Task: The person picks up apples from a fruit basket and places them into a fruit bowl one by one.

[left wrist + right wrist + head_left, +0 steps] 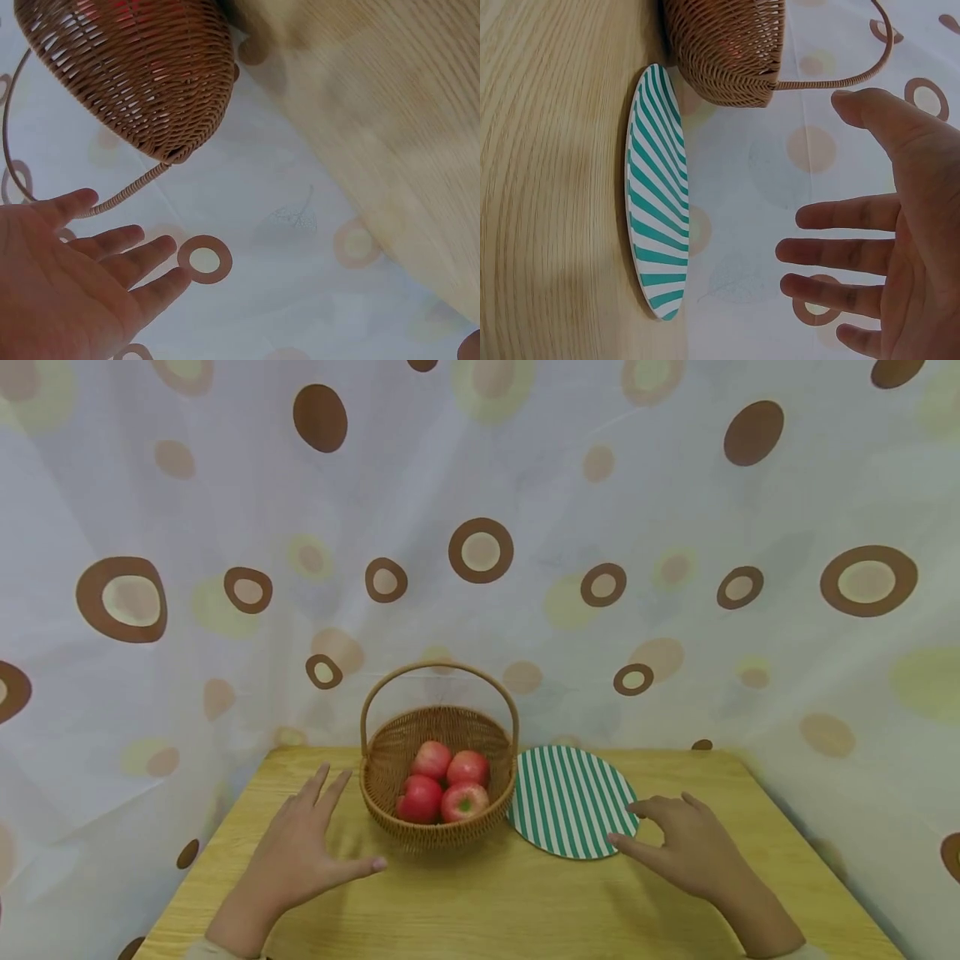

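A brown wicker basket (pixel 437 837) with a tall arched handle (pixel 441 666) stands toward the back of the table, several red apples (pixel 465 802) inside it. To its right lies a round mat (pixel 573 802) with green and white stripes. My left hand (pixel 296 852) hovers left of the basket, fingers spread and thumb pointing toward it, holding nothing. In the right wrist view my right hand (pixel 900 247) has its fingers extended and apart, with nothing in it. From the head view, that hand's fingertips overlap the mat's right edge.
The wooden table (pixel 480 910) has a pale yellow grain. Behind it and at both sides hangs a white sheet (pixel 540 510) with brown, beige and yellow spots. The table's right edge runs just beyond my right hand.
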A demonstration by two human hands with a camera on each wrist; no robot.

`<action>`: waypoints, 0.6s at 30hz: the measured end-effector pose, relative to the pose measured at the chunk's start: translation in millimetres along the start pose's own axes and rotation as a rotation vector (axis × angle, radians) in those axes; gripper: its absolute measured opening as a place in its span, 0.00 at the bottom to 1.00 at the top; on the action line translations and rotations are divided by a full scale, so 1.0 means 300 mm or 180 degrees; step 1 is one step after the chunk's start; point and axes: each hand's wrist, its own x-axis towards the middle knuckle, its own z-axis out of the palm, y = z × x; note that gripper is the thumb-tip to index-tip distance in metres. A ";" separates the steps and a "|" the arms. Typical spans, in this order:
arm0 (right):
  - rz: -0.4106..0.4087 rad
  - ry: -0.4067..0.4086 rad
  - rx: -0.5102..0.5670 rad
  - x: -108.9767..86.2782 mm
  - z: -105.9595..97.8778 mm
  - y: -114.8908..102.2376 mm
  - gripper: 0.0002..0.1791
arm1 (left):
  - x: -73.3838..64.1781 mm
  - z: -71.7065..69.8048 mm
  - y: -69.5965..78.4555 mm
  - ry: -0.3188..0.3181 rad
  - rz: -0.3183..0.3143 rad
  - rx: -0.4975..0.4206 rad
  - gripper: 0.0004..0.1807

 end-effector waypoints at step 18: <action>-0.0300 0.0241 0.0178 0.070 0.054 -0.077 0.37 | 0.018 0.017 0.009 -0.0010 0.0040 -0.0110 0.68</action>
